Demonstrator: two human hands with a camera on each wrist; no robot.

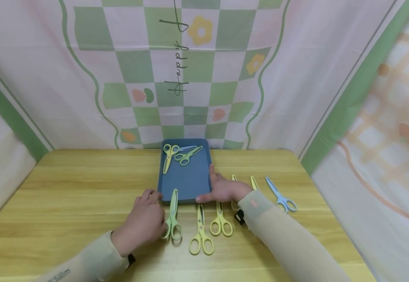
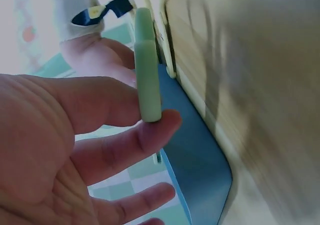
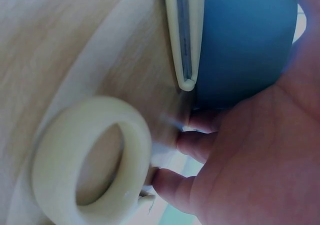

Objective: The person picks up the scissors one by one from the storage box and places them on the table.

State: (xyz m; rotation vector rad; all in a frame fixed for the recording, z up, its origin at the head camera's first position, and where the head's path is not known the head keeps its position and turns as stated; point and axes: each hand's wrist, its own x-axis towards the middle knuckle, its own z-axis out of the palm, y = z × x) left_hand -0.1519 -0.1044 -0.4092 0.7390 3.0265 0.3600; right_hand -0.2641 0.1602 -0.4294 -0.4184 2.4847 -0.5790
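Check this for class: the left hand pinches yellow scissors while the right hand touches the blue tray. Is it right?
The colour is wrong: the left hand pinches green scissors, as the left wrist view shows, while the right hand touches the blue tray.

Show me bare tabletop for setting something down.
Free: the table left of the blue tray; the far-right corner behind the blue scissors. Crowded: the tray's near side, with the left hand, green scissors and two yellow pairs.
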